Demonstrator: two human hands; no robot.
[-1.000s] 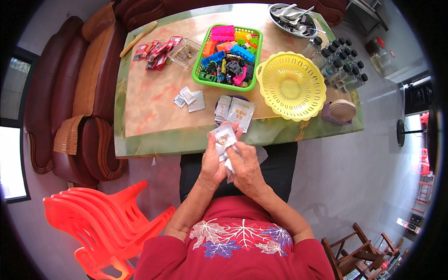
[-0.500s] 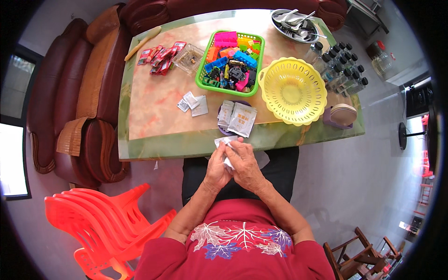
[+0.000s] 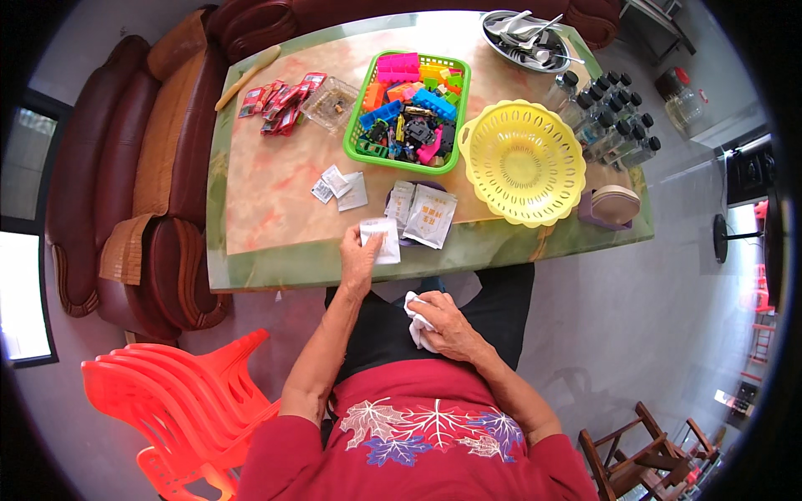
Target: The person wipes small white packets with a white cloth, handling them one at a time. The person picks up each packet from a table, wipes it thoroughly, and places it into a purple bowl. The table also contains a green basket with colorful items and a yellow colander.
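Left hand [image 3: 359, 260] flat on white sachet [image 3: 383, 239] at table edge [image 3: 251, 269]; right hand [image 3: 447, 324] gripping crumpled white wrapper [image 3: 415, 324].

Under the left hand [image 3: 361, 260] lies one white packet [image 3: 383, 238]; just beyond it, two more packets [image 3: 422, 215]. The right hand [image 3: 447, 326] holds one white wipe [image 3: 415, 321]. Farther off stand one green basket [image 3: 355, 134], one yellow colander [image 3: 522, 163], one metal dish [image 3: 501, 37].

The table [image 3: 276, 179] was glossy polished stone; at twelve o'clock, a green plastic basket [image 3: 359, 138]; left, glossy leather sofa [image 3: 83, 167].
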